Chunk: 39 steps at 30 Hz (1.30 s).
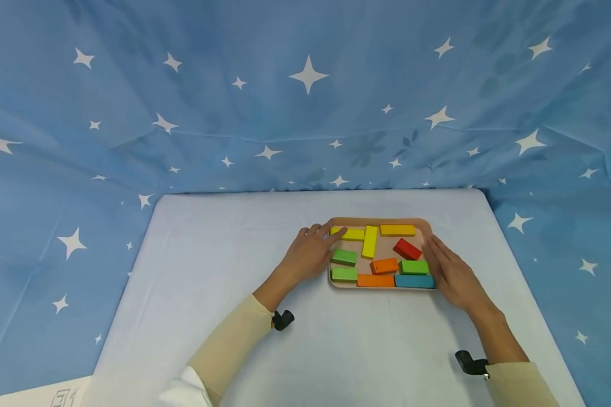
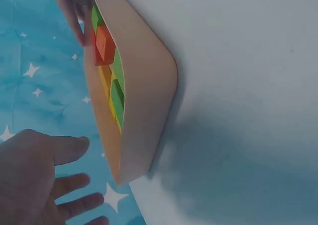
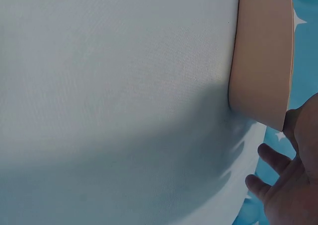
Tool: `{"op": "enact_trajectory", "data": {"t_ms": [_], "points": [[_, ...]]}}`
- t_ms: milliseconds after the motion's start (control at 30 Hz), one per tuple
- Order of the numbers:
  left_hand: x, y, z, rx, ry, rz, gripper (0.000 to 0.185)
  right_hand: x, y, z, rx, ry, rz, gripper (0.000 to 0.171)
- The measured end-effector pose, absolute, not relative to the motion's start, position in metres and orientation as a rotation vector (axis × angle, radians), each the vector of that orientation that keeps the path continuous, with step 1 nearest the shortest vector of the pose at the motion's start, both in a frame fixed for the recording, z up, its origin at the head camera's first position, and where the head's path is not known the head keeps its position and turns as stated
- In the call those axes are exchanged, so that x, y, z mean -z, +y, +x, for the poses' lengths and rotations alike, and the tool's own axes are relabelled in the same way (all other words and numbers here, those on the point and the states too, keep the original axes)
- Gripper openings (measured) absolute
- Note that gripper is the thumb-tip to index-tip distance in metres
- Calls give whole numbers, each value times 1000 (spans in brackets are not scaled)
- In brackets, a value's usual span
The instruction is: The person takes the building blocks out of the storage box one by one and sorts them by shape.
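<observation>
White tabletop point(image 1: 234, 271) carries our tray point(image 1: 427, 226) of blocks point(image 1: 384, 265). We set left hand point(image 1: 310, 254) and right hand point(image 1: 450, 271) against its two sides, fingers straight and relaxed, probably to steady it.

A tan shallow tray point(image 1: 427, 226) carries three yellow wooden blocks point(image 1: 369, 241), three green ones point(image 1: 344, 257), two orange ones point(image 1: 375, 280), a red one point(image 1: 407, 249) and a blue one point(image 1: 414, 281). It sits on a pale grey-white tablecloth point(image 1: 224, 254). Behind hangs a blue fabric backdrop point(image 1: 234, 85) patterned with white stars.

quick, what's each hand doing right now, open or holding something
Left hand: open, fingers straight, at the left edge of the tray.
Right hand: open, flat against the tray's right edge.
</observation>
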<state>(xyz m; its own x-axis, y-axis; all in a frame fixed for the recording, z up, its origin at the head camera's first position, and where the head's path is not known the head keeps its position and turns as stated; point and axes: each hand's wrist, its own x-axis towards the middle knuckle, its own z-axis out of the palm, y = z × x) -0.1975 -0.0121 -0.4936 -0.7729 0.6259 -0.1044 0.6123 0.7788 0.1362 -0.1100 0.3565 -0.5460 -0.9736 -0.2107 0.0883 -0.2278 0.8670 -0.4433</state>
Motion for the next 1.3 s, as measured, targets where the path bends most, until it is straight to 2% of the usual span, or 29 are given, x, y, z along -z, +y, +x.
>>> {"op": "enact_trajectory", "data": {"t_ms": [200, 367, 533, 700, 1000, 1300], "points": [[491, 8, -204, -63, 2689, 1173, 48, 543, 355, -112, -797, -3062, 279, 62], [484, 24, -206, 66, 2537, 1285, 55, 543, 353, -110, -811, -3121, 219, 64], [478, 35, -209, 134, 2404, 1235, 54, 543, 351, -109, -842, -3154, 188, 64], [477, 42, -211, 121, 2350, 1157, 46, 545, 353, -110, -815, -3138, 211, 64], [492, 48, -210, 96, 2383, 1141, 39, 546, 353, -109, -817, -3167, 181, 65], [493, 48, -212, 62, 2384, 1161, 42, 547, 353, -109, -810, -3142, 202, 66]]}}
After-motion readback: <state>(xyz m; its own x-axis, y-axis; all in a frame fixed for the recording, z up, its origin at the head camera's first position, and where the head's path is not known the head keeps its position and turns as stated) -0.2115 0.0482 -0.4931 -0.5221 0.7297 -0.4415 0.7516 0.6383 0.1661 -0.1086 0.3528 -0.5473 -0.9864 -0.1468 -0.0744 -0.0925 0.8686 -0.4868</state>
